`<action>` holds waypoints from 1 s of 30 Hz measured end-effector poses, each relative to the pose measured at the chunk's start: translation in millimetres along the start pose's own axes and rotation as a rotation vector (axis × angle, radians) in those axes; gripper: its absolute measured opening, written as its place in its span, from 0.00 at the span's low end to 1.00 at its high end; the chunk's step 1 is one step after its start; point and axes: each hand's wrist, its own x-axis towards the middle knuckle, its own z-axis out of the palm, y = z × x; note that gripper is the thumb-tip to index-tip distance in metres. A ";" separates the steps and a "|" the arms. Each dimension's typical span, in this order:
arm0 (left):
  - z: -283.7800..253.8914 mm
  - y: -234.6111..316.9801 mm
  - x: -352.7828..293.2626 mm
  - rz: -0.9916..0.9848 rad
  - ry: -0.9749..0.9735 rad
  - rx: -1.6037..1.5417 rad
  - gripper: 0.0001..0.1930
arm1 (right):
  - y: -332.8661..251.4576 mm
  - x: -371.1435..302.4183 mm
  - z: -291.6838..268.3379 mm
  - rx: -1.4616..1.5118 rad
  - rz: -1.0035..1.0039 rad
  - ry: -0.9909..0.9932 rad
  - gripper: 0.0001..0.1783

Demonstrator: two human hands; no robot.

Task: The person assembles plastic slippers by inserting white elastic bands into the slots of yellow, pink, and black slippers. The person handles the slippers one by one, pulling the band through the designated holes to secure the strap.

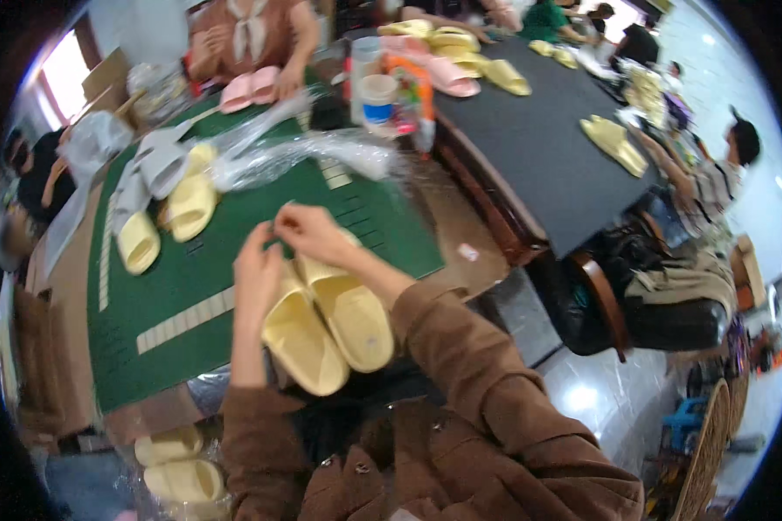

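Note:
A pair of pale yellow slippers (356,323) lies side by side at the near edge of the green mat, close to my body. My left hand (256,260) and my right hand (311,233) meet just above their far ends, fingertips pinched close together. Whatever is between the fingers is too small to make out. Left of my left hand, a row of pale stickers (187,321) runs across the green mat (235,221). Farther left lie another yellow pair (191,207) and grey slippers (161,162).
Clear plastic wrap (313,154) lies across the mat's far side, near a paper cup (379,100). Across from me a person's hand (291,80) is by pink slippers (250,89). A dark table (530,143) with more slippers stands right. Packed yellow slippers (182,480) sit below left.

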 end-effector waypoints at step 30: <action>6.5 -3.3 -5.5 -0.193 0.135 -0.081 0.09 | -17.5 -6.0 -5.9 -0.056 0.183 -0.031 0.11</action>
